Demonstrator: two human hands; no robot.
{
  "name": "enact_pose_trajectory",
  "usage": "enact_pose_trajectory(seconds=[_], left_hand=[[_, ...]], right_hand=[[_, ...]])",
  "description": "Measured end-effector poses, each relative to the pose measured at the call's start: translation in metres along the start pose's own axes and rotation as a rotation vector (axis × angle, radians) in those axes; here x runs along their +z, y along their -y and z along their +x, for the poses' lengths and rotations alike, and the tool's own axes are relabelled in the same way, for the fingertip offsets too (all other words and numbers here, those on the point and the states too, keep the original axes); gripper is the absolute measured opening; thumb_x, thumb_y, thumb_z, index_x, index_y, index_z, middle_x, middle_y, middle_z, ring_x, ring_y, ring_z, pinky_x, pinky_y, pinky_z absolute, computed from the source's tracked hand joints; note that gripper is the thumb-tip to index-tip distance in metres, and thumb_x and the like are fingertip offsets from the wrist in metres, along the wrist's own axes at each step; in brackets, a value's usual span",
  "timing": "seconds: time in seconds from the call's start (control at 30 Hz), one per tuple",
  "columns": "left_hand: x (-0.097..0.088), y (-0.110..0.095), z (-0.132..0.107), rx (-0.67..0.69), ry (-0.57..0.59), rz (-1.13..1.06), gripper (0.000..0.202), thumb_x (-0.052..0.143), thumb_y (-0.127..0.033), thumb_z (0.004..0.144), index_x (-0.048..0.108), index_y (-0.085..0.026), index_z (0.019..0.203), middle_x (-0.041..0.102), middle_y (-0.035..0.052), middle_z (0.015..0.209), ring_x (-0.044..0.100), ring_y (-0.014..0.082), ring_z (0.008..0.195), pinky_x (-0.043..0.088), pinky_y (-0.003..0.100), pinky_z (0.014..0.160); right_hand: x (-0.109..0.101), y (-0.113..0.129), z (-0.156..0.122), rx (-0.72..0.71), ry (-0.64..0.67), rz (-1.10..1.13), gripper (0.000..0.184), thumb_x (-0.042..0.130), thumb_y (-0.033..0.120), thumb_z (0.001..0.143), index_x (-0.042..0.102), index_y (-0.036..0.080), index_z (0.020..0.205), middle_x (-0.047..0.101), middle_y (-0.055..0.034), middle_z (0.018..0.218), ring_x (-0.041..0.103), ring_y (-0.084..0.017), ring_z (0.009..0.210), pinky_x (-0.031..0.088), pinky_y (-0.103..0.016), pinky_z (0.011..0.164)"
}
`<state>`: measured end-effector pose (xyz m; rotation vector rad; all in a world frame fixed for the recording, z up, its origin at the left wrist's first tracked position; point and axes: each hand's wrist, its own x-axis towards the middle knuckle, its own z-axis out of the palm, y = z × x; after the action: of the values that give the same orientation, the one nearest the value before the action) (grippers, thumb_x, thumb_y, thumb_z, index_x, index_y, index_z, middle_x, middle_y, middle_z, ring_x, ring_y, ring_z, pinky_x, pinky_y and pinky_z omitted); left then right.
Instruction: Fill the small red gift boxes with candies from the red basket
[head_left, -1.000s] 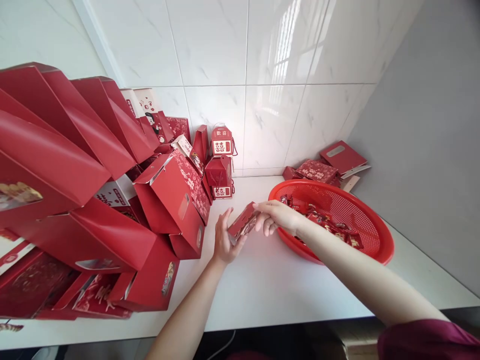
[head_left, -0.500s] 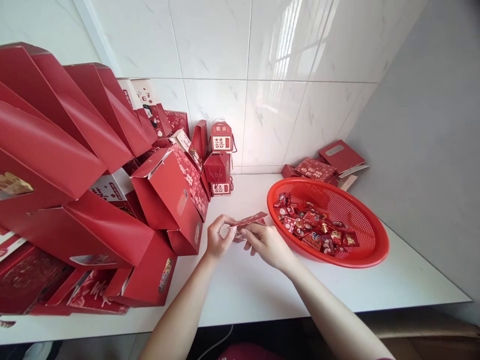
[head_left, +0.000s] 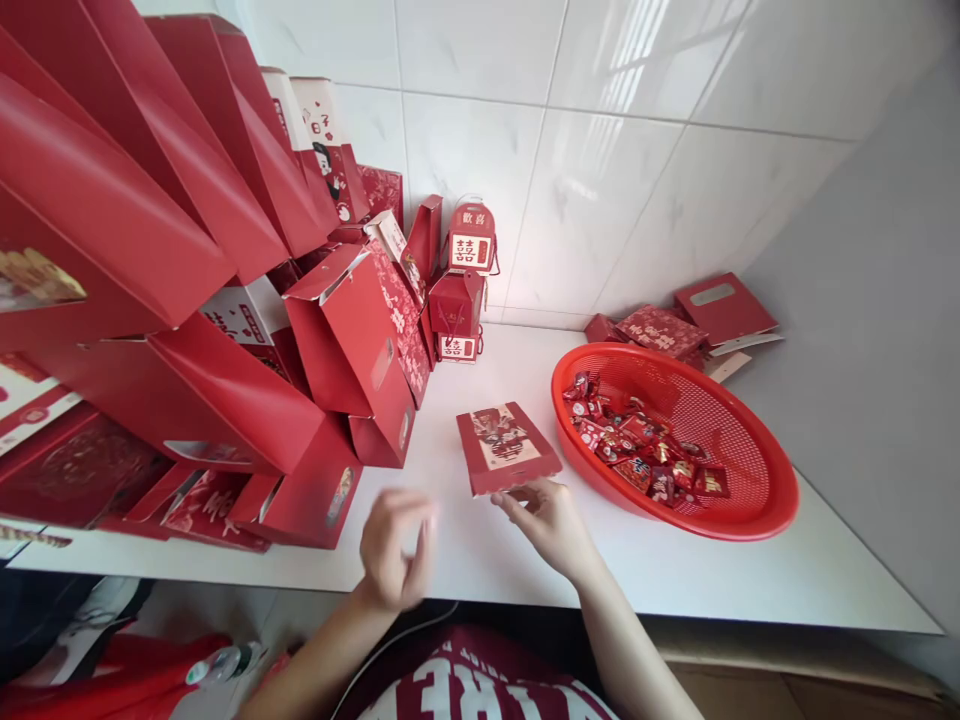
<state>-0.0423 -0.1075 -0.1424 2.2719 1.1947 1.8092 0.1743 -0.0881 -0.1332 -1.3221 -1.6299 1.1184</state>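
A flat red folded box (head_left: 507, 447) with a picture on its face lies on the white table (head_left: 495, 560), left of the basket. My right hand (head_left: 550, 518) rests at its near edge, fingertips touching it, fingers apart. My left hand (head_left: 395, 548) hovers near the table's front edge, away from the box, blurred by motion, fingers curled with nothing seen in them. A red plastic basket (head_left: 757, 500) to the right holds several red wrapped candies (head_left: 637, 445).
A tall heap of red gift boxes (head_left: 225, 320) fills the left side. Small red lantern-shaped boxes (head_left: 469, 250) stand at the tiled wall. Flat red boxes (head_left: 697, 320) lie in the back right corner. A grey wall closes the right side.
The folded box, held in both hands before, now lies flat on the table. My left hand has let go and drawn back toward me. The view has tilted down.
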Motion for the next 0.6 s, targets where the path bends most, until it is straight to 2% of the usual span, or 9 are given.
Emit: enact_pose_trajectory(seconds=[0.07, 0.13, 0.17, 0.23, 0.3, 0.4, 0.47, 0.53, 0.6], left_hand=[[-0.025, 0.0, -0.055, 0.148, 0.318, -0.03, 0.04, 0.058, -0.008, 0.076, 0.061, -0.028, 0.11, 0.068, 0.0013, 0.08, 0.063, 0.0172, 0.065, 0.054, 0.032, 0.058], [-0.051, 0.008, -0.113, 0.122, 0.456, 0.014, 0.037, 0.059, -0.012, 0.076, 0.061, -0.034, 0.106, 0.067, -0.0017, 0.074, 0.062, 0.017, 0.057, 0.053, 0.031, 0.048], [-0.064, 0.015, -0.141, 0.013, 0.479, 0.066, 0.037, 0.057, -0.013, 0.077, 0.061, -0.036, 0.105, 0.068, -0.0016, 0.075, 0.064, 0.0187, 0.06, 0.056, 0.033, 0.049], [-0.088, 0.029, -0.192, -0.259, 0.376, 0.256, 0.034, 0.053, -0.016, 0.079, 0.062, -0.038, 0.104, 0.069, 0.0019, 0.085, 0.069, 0.0238, 0.072, 0.06, 0.039, 0.057], [-0.107, 0.042, -0.234, -0.395, 0.435, 0.329, 0.031, 0.054, -0.022, 0.08, 0.062, -0.041, 0.103, 0.071, 0.0016, 0.093, 0.071, 0.028, 0.081, 0.061, 0.046, 0.065], [-0.128, 0.051, -0.281, -0.653, 0.462, 0.483, 0.029, 0.053, -0.03, 0.081, 0.061, -0.042, 0.105, 0.068, 0.0034, 0.116, 0.067, 0.0333, 0.103, 0.056, 0.057, 0.08], [-0.14, 0.05, -0.303, -0.851, 0.43, 0.656, 0.024, 0.049, -0.032, 0.08, 0.061, -0.036, 0.101, 0.064, 0.0074, 0.126, 0.059, 0.0377, 0.119, 0.049, 0.065, 0.088], [-0.152, 0.047, -0.317, -1.034, 0.416, 0.776, 0.02, 0.048, -0.031, 0.077, 0.06, -0.028, 0.093, 0.067, 0.0114, 0.119, 0.055, 0.0424, 0.122, 0.042, 0.073, 0.088], [-0.161, 0.046, -0.322, -1.193, 0.471, 0.768, 0.014, 0.05, -0.027, 0.075, 0.057, -0.025, 0.088, 0.072, 0.0086, 0.097, 0.063, 0.0444, 0.108, 0.042, 0.076, 0.077]], right_hand=[[0.0, -0.012, -0.001, 0.019, -0.017, 0.015, 0.03, 0.06, 0.046, 0.087, 0.071, 0.018, 0.089, 0.073, -0.0085, 0.083, 0.068, -0.022, 0.071, 0.054, -0.032, 0.065], [0.005, -0.026, 0.0, 0.023, -0.006, 0.051, 0.027, 0.057, 0.041, 0.088, 0.069, 0.017, 0.086, 0.073, -0.0089, 0.083, 0.068, -0.023, 0.074, 0.054, -0.033, 0.067], [0.01, -0.034, 0.001, 0.025, -0.003, 0.065, 0.024, 0.055, 0.037, 0.087, 0.068, 0.017, 0.083, 0.072, -0.0086, 0.081, 0.068, -0.023, 0.073, 0.054, -0.032, 0.066], [0.019, -0.048, 0.003, 0.026, 0.0, 0.044, 0.02, 0.052, 0.03, 0.085, 0.065, 0.017, 0.077, 0.071, -0.0068, 0.075, 0.066, -0.021, 0.068, 0.053, -0.03, 0.06], [0.026, -0.058, 0.003, 0.028, 0.006, -0.008, 0.017, 0.05, 0.026, 0.082, 0.063, 0.018, 0.074, 0.07, -0.0054, 0.072, 0.065, -0.021, 0.065, 0.052, -0.029, 0.057], [0.029, -0.067, 0.003, -0.007, -0.025, -0.131, 0.018, 0.049, 0.021, 0.078, 0.065, 0.019, 0.071, 0.072, -0.0053, 0.076, 0.068, -0.023, 0.073, 0.054, -0.031, 0.065], [0.027, -0.069, 0.001, -0.032, -0.069, -0.219, 0.018, 0.049, 0.02, 0.076, 0.065, 0.019, 0.069, 0.073, -0.0062, 0.076, 0.069, -0.026, 0.077, 0.054, -0.033, 0.071], [0.026, -0.069, 0.0, -0.032, -0.104, -0.285, 0.017, 0.05, 0.021, 0.075, 0.065, 0.019, 0.068, 0.072, -0.008, 0.073, 0.069, -0.028, 0.076, 0.053, -0.036, 0.072], [0.026, -0.07, -0.001, -0.027, -0.126, -0.326, 0.016, 0.051, 0.023, 0.075, 0.065, 0.018, 0.068, 0.072, -0.0097, 0.073, 0.069, -0.029, 0.078, 0.053, -0.037, 0.074]])
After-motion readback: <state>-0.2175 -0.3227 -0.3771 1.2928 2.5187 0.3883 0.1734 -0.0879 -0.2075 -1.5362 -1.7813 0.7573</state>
